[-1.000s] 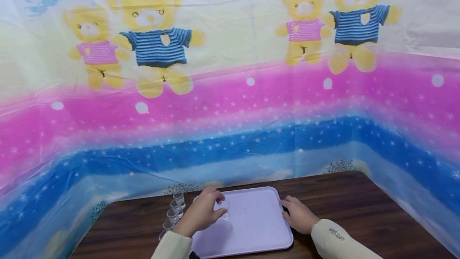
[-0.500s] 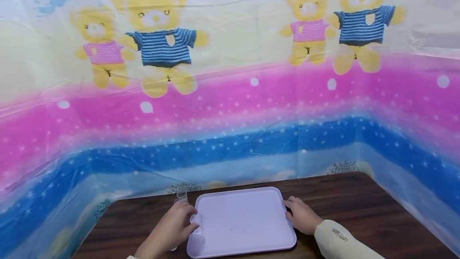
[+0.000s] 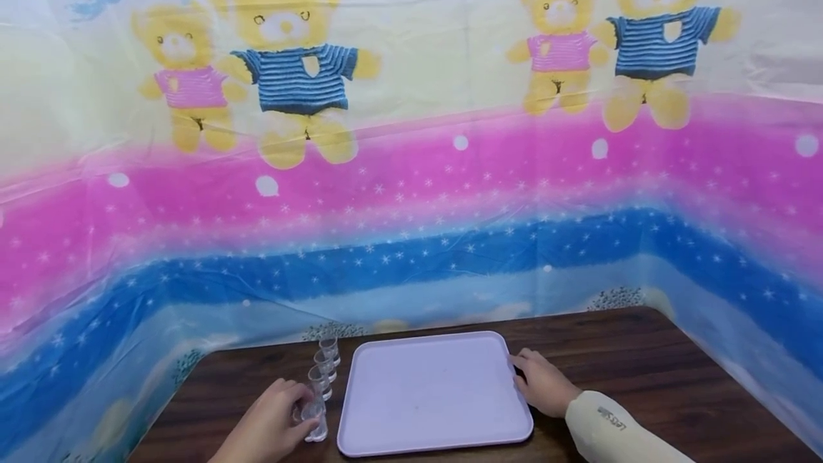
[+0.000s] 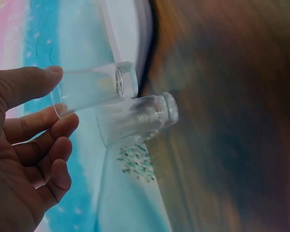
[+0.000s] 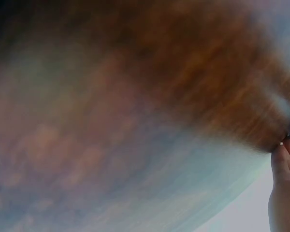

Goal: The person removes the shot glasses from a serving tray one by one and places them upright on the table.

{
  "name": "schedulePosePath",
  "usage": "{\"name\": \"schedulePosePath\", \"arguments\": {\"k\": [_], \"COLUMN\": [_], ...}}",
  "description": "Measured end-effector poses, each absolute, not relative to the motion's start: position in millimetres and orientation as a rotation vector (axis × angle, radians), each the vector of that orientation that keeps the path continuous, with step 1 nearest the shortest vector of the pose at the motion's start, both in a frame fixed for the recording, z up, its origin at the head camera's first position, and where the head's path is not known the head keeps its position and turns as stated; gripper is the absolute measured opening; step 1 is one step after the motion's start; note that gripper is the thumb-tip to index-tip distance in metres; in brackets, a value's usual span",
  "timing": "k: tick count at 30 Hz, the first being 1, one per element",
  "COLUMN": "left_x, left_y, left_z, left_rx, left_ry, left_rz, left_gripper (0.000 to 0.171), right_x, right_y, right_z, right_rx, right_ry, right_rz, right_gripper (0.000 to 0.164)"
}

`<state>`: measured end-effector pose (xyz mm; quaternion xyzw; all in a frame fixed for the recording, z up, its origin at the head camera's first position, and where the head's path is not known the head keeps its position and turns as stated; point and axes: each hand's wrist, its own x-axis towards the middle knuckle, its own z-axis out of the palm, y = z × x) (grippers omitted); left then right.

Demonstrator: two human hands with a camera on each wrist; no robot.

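Note:
My left hand (image 3: 273, 416) pinches a small clear shot glass (image 4: 94, 86) by its rim between thumb and fingertips. In the left wrist view, a second clear glass (image 4: 135, 118) stands right beside it, overlapping it. The head view puts my left hand at the near end of a row of shot glasses (image 3: 328, 350), to the left of a pale lilac tray (image 3: 437, 391). Nothing lies on the tray. At the tray's right rim, my right hand (image 3: 546, 384) holds the edge between thumb and fingers; the right wrist view catches only those fingers (image 5: 280, 166), at its margin.
Under everything is a dark wood-grain table (image 3: 617, 356). A printed cloth (image 3: 411, 234) with bears and coloured bands hangs along its back and sides. The glasses form a line close to the tray's left side.
My left hand has carried the shot glass from above the tray leftward and nearer, to the near end of the row. My right hand keeps its place at the tray's rim.

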<state>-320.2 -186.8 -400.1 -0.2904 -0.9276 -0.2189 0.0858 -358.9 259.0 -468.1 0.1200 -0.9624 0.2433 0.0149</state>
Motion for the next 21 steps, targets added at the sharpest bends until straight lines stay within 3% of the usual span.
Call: {"name": "schedulePosePath", "arguments": {"k": [21], "left_x": [-306.8], "left_y": [-214.9], "left_z": [-415.0], "left_rx": [-0.515], "left_ry": [-3.041], "left_rz": [-0.901], "left_gripper": [0.020], "right_x": [-359.5], "right_y": [257.3], "right_z": [-469.4], "right_rx": [0.356], "right_ry": [-2.987], "right_rz": [0.713], "right_gripper": [0.039]}}
